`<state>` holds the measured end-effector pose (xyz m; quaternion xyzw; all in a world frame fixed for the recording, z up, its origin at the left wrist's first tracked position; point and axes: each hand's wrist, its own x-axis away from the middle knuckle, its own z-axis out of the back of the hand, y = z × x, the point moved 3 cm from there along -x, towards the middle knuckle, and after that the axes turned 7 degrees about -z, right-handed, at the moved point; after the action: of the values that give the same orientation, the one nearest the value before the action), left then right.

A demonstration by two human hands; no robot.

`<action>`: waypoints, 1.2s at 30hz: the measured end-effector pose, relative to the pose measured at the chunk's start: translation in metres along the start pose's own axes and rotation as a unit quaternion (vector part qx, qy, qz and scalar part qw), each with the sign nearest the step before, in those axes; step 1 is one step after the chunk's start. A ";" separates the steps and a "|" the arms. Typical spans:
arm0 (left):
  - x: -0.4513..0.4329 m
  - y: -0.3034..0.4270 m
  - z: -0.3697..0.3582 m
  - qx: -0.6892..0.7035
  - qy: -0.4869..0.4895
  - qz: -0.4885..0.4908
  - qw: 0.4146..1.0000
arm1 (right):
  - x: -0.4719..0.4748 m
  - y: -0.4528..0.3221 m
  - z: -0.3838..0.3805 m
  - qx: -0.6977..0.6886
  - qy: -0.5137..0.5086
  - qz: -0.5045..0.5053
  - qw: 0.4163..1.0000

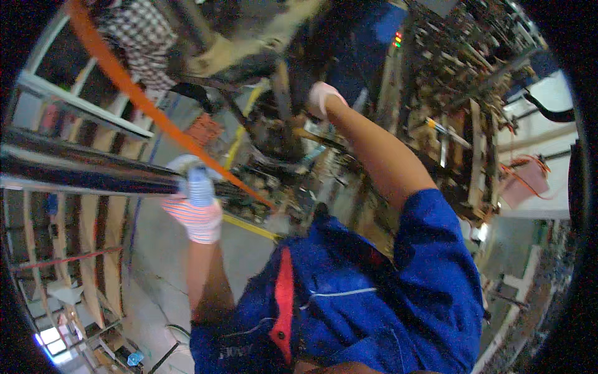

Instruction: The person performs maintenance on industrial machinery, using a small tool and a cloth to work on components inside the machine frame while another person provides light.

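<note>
My left hand (200, 208), in a striped knit glove, is closed around the end of a long dark bar (93, 172) that comes in from the left edge. The bar looks like metal; blur hides its exact shape. Farther forward, my right hand (324, 99), also gloved, reaches to a dark machine (285, 100). Its fingers are blurred and turned away, so I cannot tell whether it holds anything. A wooden-looking handle (317, 136) lies below that hand. An orange hose or strap (154, 114) slants down past my left hand toward the middle.
A person in a checkered shirt (140, 44) is at upper left. Racks with upright boards (88, 252) line the left. A cluttered bench (448, 107) fills the right. Yellow floor tape (250, 227) crosses the grey floor (156, 276). Red and green indicator lights (397, 39) glow beyond my right hand.
</note>
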<state>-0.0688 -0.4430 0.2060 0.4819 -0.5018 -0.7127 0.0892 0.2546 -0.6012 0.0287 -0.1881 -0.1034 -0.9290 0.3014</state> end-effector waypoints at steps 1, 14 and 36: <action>0.000 0.007 0.000 -0.034 -0.023 -0.054 0.998 | 0.015 0.005 0.006 -0.059 0.038 -0.019 0.997; -0.003 0.010 -0.003 -0.085 0.040 -0.001 0.996 | 0.046 0.046 0.044 -0.012 0.141 0.044 0.989; 0.001 0.004 -0.009 -0.031 0.017 0.021 0.999 | 0.075 0.029 0.022 -0.300 0.048 0.059 0.951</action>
<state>-0.0638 -0.4506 0.2082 0.4799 -0.4883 -0.7177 0.1274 0.2218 -0.6570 0.0816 -0.2310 0.2055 -0.9057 0.2899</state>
